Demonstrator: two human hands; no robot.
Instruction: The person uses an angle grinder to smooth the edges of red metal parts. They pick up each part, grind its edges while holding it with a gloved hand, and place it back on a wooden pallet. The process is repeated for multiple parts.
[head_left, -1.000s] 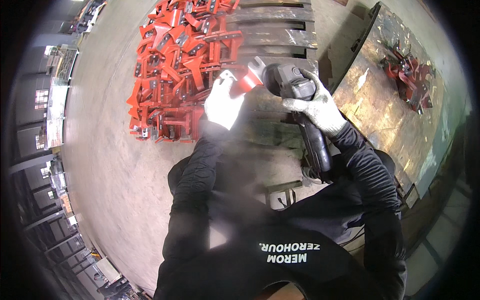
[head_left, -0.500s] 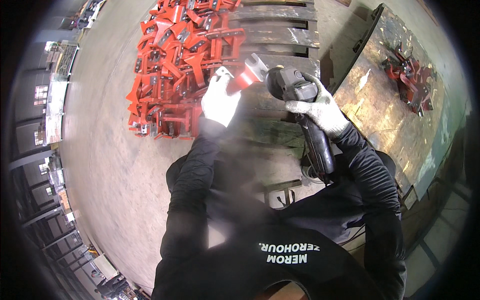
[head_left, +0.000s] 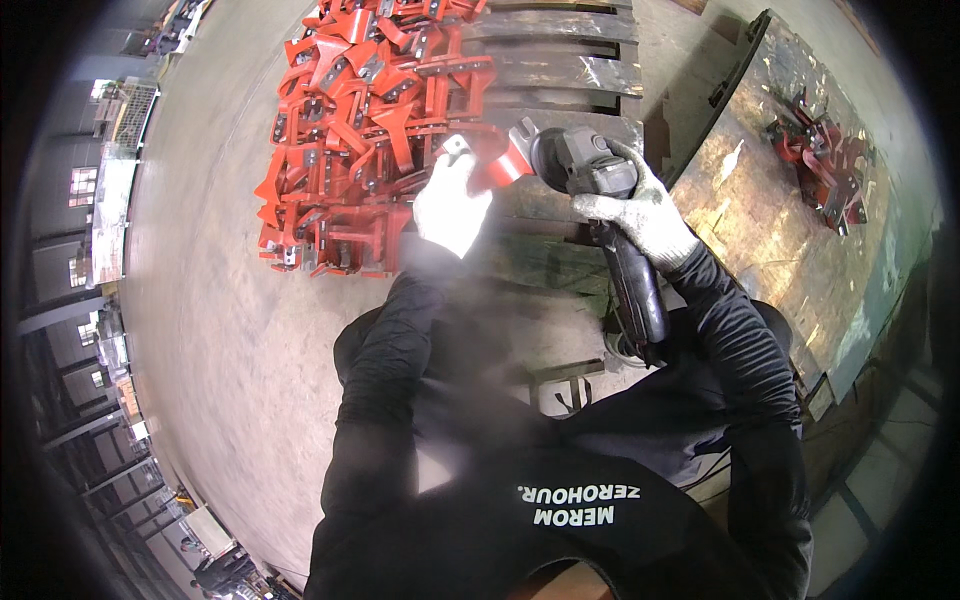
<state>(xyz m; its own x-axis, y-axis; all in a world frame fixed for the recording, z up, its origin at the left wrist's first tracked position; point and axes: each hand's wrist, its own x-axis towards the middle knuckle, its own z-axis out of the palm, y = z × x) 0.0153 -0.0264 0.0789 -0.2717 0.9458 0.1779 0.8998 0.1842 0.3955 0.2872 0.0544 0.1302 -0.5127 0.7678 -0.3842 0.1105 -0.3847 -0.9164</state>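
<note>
Left hand (head_left: 451, 207) clasps bracket (head_left: 510, 166) left of grinder (head_left: 630, 278) gripped by right hand (head_left: 645, 212); apparently grinding; next, steady contact needed.

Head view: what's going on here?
The person's gloved left hand holds a red bracket; the gloved right hand holds an angle grinder. The grinder's disc is right by the bracket's grey end; contact can't be told. A large pile of red brackets lies ahead on the left, a smaller heap of dark red parts on a worn board at right.
</note>
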